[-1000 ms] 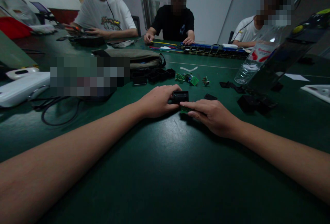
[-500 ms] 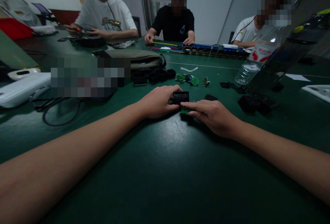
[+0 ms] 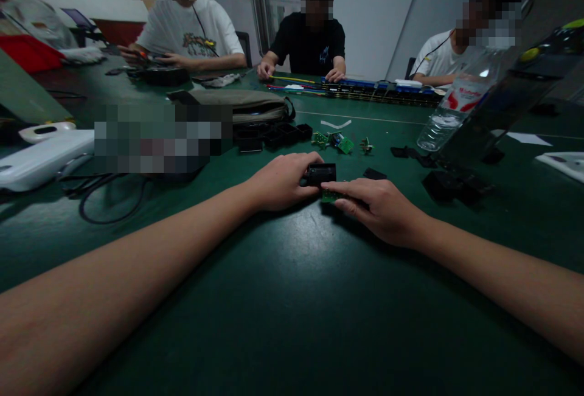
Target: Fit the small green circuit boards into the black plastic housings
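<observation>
My left hand (image 3: 280, 182) is closed round a small black plastic housing (image 3: 321, 174) that rests on the green table (image 3: 283, 298). My right hand (image 3: 376, 208) pinches a small green circuit board (image 3: 328, 196) right beside the housing, touching it. Most of the board is hidden under my fingers. Several more green boards (image 3: 335, 140) lie a little farther out, and several empty black housings (image 3: 271, 135) sit to their left.
A clear water bottle (image 3: 451, 110) leans at the right above black parts (image 3: 449, 184). A grey pouch (image 3: 241, 104), a white device (image 3: 39, 156) and a black cable (image 3: 107, 198) lie at the left. Three people work at the far side.
My right hand has crept slightly left, bringing the board closer against the housing. The left hand has stayed put.
</observation>
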Demonstrator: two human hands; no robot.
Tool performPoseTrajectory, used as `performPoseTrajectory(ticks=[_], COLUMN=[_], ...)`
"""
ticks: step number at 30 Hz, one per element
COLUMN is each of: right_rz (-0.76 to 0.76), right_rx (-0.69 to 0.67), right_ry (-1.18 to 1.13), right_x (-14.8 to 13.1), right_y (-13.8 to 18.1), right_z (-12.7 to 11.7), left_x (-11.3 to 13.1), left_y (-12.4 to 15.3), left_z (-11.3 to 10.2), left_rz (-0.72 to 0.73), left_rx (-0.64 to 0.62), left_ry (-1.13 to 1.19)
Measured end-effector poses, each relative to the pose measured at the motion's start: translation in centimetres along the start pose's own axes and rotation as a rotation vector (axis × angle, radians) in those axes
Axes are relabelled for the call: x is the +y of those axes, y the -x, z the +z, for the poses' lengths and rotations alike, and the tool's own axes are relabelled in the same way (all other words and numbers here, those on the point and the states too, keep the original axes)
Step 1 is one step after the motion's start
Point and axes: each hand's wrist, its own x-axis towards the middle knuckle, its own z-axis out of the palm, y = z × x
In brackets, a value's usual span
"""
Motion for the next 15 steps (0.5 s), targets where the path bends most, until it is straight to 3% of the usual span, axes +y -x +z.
performPoseTrajectory(ticks=[15], right_rz=[0.009], right_rx=[0.032], right_ry=[-0.046], right_x=[-0.26], right_y=[0.17], right_z=[-0.12], left_x=[-0.06], left_y=[-0.03], left_z=[0.06], left_rz=[0.004], left_rx=[0.004], left_ry=[0.002])
